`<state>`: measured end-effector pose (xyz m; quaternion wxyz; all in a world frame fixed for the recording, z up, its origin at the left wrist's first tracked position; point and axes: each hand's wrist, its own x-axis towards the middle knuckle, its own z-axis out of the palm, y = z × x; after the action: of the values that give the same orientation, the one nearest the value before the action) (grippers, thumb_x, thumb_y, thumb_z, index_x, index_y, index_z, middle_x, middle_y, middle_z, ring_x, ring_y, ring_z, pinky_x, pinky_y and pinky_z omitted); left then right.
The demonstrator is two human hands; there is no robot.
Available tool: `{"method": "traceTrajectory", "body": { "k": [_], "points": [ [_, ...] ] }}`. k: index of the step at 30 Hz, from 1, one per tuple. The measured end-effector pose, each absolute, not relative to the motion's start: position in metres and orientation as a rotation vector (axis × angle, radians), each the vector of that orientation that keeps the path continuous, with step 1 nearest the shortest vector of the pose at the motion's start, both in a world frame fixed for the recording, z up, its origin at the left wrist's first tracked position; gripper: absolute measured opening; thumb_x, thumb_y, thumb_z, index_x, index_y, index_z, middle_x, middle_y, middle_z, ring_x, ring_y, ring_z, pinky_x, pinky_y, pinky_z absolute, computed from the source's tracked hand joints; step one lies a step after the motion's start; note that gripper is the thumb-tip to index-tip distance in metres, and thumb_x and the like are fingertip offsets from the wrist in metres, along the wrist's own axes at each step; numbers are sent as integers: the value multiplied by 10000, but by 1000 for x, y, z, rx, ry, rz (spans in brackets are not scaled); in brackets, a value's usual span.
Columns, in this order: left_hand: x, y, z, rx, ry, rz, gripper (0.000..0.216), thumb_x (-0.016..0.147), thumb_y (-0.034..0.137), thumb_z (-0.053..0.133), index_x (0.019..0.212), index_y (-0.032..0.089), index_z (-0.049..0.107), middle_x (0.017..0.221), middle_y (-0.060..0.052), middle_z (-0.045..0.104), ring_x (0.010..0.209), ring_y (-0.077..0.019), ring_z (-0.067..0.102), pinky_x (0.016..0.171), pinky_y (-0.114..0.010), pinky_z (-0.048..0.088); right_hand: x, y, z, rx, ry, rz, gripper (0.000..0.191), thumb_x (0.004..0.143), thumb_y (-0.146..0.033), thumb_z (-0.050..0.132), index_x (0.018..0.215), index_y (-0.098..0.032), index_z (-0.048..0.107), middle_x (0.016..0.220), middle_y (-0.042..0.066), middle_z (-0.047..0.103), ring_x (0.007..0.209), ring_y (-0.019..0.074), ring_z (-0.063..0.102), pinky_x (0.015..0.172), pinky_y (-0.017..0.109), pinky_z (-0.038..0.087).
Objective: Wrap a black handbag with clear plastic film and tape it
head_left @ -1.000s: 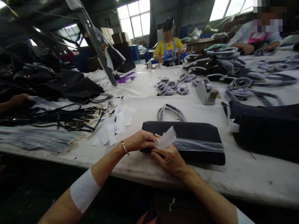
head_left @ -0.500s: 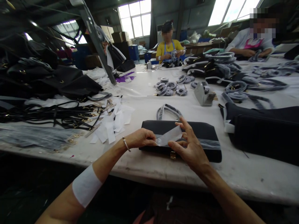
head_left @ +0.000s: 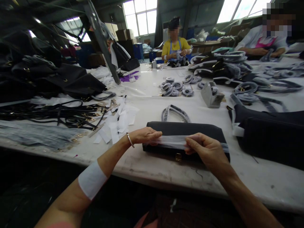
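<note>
A black handbag (head_left: 185,128) lies on the table in front of me, its gold clasp (head_left: 178,157) facing my side. Its handle (head_left: 175,111), wrapped in clear plastic, rests on the table behind it. Across the bag's front I hold a translucent white strip (head_left: 173,142) stretched level. My left hand (head_left: 148,136) is closed on the strip's left end, thumb on top. The right end is pinched between the thumb and fingers of my right hand (head_left: 201,147). Whether the strip touches the bag I cannot tell.
White paper strips (head_left: 116,126) and black straps with gold hooks (head_left: 71,114) lie to the left. A grey tape dispenser (head_left: 212,95) stands behind the bag, near coiled wrapped straps (head_left: 171,88). Another black bag (head_left: 270,136) lies at right. Two people work across the table.
My right hand has closed on the strip's free end and moved right and down. The strip, slanted upward before, is now drawn out level across the bag. The view has shifted slightly.
</note>
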<state>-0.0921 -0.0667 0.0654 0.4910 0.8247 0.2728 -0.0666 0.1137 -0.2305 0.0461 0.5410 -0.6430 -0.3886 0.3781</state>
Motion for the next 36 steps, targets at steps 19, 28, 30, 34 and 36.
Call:
{"method": "traceTrajectory", "body": {
  "k": [19,28,30,34,36],
  "points": [
    [-92,-81,53,2579,783,79,74,800,246,561,796,197,616,797,10,601,700,-120,521,646,-224,381,143,-237,21,-1932,-1736,-149,332,903,-410,489,653,-211,581,646,19,591,643,170,501,689,318,318],
    [-95,-71,57,2803,955,-22,296,780,479,657,697,202,593,756,-20,609,796,-189,523,647,-268,351,145,-234,15,-1976,-1739,-97,317,894,-389,502,634,-209,531,619,-2,554,634,163,497,670,304,290],
    [-94,-68,61,2738,967,-42,297,861,487,540,783,205,586,759,-17,608,759,-179,538,626,-265,346,145,-233,15,-1984,-1731,-100,321,895,-391,494,634,-208,532,614,-1,552,625,161,495,666,302,293],
    [-91,-66,64,2716,1012,-83,224,918,412,439,955,220,549,788,-12,599,728,-174,558,612,-259,350,146,-232,16,-1998,-1709,-63,321,889,-405,487,639,-214,545,621,0,560,612,161,490,662,301,306],
    [-90,-65,63,2743,985,-87,184,869,382,524,968,228,537,793,-2,590,728,-171,556,615,-255,356,147,-232,18,-2022,-1679,-5,327,884,-425,487,637,-219,549,627,-1,566,608,163,490,651,299,313]
  ]
}}
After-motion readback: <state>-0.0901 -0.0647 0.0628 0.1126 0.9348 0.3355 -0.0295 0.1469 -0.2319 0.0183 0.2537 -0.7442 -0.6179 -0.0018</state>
